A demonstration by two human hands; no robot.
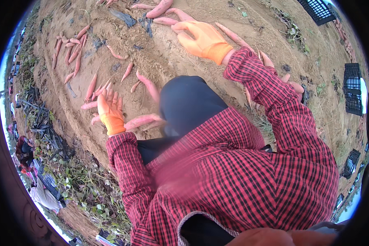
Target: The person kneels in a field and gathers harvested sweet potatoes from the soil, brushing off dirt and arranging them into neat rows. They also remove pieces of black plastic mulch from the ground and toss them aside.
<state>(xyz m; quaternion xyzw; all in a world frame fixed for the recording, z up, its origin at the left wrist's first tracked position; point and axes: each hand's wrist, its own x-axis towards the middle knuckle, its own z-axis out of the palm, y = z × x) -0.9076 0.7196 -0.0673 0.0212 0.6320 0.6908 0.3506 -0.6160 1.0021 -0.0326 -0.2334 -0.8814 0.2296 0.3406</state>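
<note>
My left hand (111, 112), in an orange glove, is held with its fingers extended over a small group of pink-skinned sweet potatoes; whether it touches them I cannot tell. One sweet potato (89, 105) shows just beside its fingertips, and a larger sweet potato (142, 121) lies to the right of its wrist. Farther forward, my right hand (201, 40) wears a matching glove. Its thumb and fingers are spread apart with nothing visible between them. Close to those fingertips lie a sweet potato (165, 21) and a thicker sweet potato (160, 8). Another long sweet potato (232, 34) rests to its right.
A loose pile of sweet potatoes (75, 50) lies on the sandy soil at left. Black plastic crates (352, 89) stand at far right. Cut vines (89, 187) cover ground at lower left, where a person (44, 195) is near another crate (47, 178).
</note>
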